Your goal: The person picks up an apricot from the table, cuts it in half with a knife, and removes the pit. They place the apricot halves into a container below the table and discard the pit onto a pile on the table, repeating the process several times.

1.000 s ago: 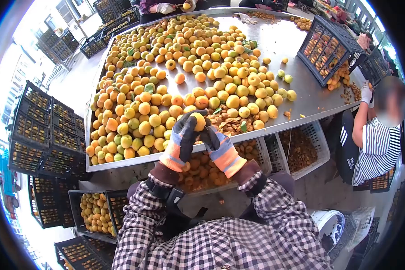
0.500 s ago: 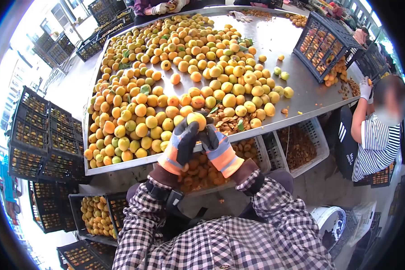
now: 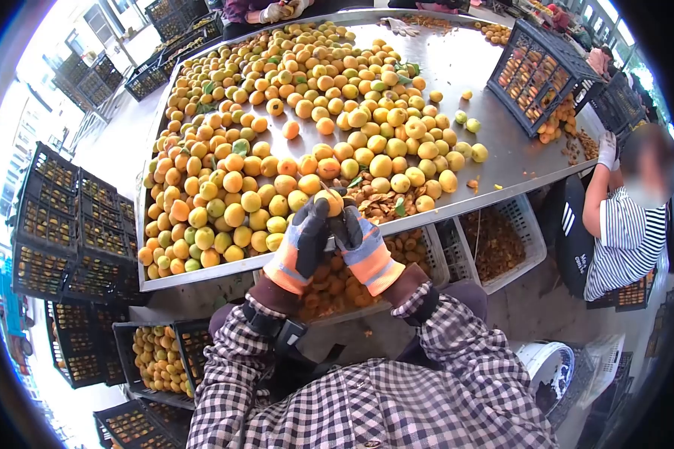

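Note:
Both my hands are in orange, grey and black gloves at the near edge of the metal table. My left hand (image 3: pixel 304 238) is closed around a yellow-orange apricot (image 3: pixel 328 199). The fingers of my right hand (image 3: pixel 365 253) are bent in against the apricot's lower right side; whether they also hold something small is hidden. Just beyond lies a heap of brown scraps (image 3: pixel 378 203), with a green leaf on it. Many loose apricots (image 3: pixel 236 215) spread over the table to the left and beyond. Beneath my wrists, a crate of orange fruit pieces (image 3: pixel 329 288) is partly covered.
A metal table (image 3: pixel 457 56) stands before me. A tilted black crate (image 3: pixel 535 78) spills fruit at its right. A white crate (image 3: pixel 528 232) of brown pieces sits below the edge. Stacked crates (image 3: pixel 49 217) stand left, a white bucket (image 3: pixel 550 370) lower right. A co-worker (image 3: pixel 625 232) sits right.
The apricot has turned in my fingers and shows a darker, shaded side. My hands stay almost in place. The orange piece at the right co-worker's glove is no longer visible.

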### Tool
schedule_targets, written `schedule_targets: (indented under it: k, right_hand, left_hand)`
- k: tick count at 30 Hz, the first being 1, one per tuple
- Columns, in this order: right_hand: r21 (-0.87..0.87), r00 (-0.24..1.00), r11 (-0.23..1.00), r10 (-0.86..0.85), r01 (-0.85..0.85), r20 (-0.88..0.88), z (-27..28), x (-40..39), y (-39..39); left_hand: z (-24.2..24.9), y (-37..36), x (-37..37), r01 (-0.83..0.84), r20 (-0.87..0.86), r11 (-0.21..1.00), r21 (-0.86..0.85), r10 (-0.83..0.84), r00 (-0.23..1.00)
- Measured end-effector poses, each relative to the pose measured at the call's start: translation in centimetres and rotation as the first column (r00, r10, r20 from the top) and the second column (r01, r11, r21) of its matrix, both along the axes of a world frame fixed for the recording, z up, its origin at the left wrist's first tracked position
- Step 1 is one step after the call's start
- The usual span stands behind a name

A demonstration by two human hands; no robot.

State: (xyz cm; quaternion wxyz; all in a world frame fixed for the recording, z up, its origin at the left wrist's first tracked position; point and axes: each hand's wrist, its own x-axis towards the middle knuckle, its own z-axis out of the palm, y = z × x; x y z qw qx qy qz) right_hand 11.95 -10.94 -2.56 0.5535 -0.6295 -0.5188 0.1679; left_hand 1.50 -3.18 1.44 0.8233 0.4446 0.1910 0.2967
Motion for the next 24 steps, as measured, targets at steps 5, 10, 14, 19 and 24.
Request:
schedule_targets:
  k: [5,10,14,19,24]
  right_hand:
    - [-0.021,0.994,0.998,0.056,-0.055,0.095,-0.4,0.6,0.0]
    - [-0.012,1.000,1.000,0.016,-0.016,0.013,0.9,-0.6,0.3]
    - [-0.140,1.000,0.990,0.023,-0.022,0.006,-1.2,-0.5,0.8]
    - [-0.120,0.998,0.991,0.050,-0.053,-0.025,-0.9,0.4,0.2]
    - [-0.112,1.000,0.994,-0.014,0.016,0.015,-0.9,-0.8,1.0]
  left_hand:
    - [0.8,3.8,-1.2,0.120,-0.211,0.808,0.577,0.006,0.977]
    - [0.7,-0.2,0.1,-0.107,-0.058,0.991,0.083,0.112,0.992]
    - [-0.1,-0.3,0.6,-0.094,-0.043,0.990,-0.107,0.089,0.995]
    - [0.2,2.0,-0.7,0.087,-0.187,0.958,0.274,-0.035,0.982]
    - [0.4,0.2,-0.2,0.002,-0.165,0.982,0.187,0.030,0.986]
